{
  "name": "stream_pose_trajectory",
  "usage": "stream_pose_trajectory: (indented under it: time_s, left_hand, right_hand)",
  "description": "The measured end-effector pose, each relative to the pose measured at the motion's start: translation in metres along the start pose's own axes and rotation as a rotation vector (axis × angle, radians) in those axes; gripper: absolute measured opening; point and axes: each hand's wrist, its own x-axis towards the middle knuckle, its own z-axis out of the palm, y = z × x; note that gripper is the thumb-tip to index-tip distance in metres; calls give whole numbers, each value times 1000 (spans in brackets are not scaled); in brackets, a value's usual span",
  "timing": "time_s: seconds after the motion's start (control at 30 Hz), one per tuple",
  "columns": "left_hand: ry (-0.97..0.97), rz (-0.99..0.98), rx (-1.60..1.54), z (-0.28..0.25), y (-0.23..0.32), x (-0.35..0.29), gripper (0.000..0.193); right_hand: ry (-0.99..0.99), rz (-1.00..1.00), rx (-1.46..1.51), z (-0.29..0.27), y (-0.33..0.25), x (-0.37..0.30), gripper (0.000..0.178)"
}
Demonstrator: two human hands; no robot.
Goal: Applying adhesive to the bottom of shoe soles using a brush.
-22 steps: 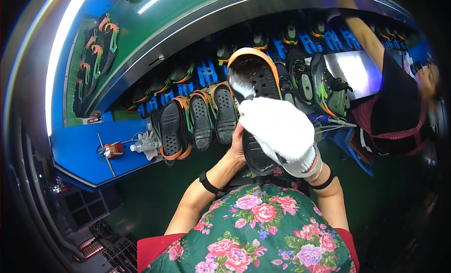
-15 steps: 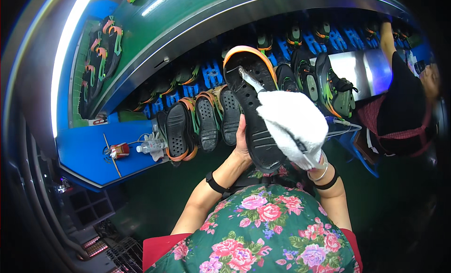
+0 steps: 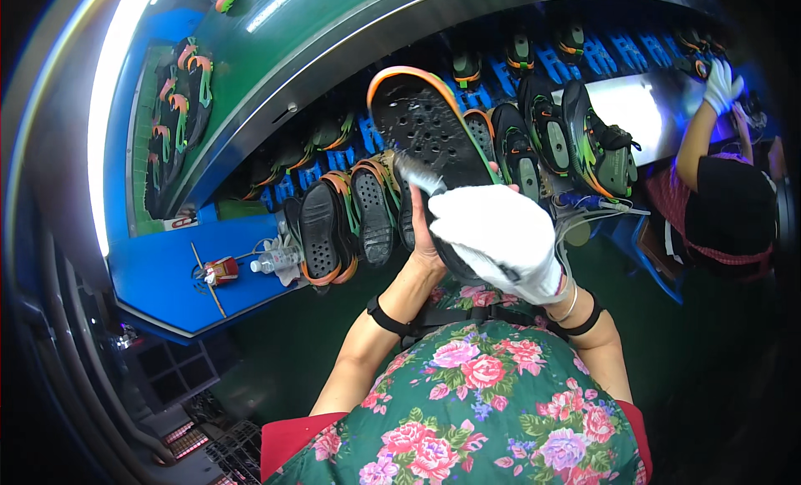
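Clasping a sole [image 3: 434, 133] at the frame's upper centre, the left hand [image 3: 425, 243] curls round it. The gloved right hand [image 3: 494, 239] grips a brush [image 3: 420, 173], bristles near the sole's left edge.

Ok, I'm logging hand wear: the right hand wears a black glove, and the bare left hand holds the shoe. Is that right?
Not quite: the head view shows the glove on the right hand is white, not black. The bare left hand holds the shoe.
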Motion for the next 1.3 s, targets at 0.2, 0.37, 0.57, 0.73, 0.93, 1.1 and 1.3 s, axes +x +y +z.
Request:
stream_pose_trajectory:
  time_s: [0.2, 0.37, 0.57, 0.73, 0.93, 1.1, 1.3]
  left_hand:
    - [33, 39, -196, 8, 10, 6, 113]
    - [-62, 111, -234, 18, 8, 10, 113]
    - [-47, 172, -220, 17, 12, 15, 106]
    - [-170, 8, -269, 10, 21, 14, 105]
    - [19, 123, -219, 13, 23, 12, 104]
    - [-93, 92, -199, 4, 30, 15, 105]
    - [-35, 113, -158, 10, 31, 14, 100]
  right_hand:
    - [-136, -91, 204, -31, 4, 27, 32]
    - [-118, -156, 247, -19, -7, 16, 32]
    - [-187, -109, 160, -32, -9, 18, 33]
    - [-217, -160, 312, -25, -11, 11, 35]
    - [-225, -73, 250, -21, -10, -2, 34]
    - [-256, -169, 431, -32, -12, 6, 33]
    - [-228, -165, 274, -26, -8, -10, 30]
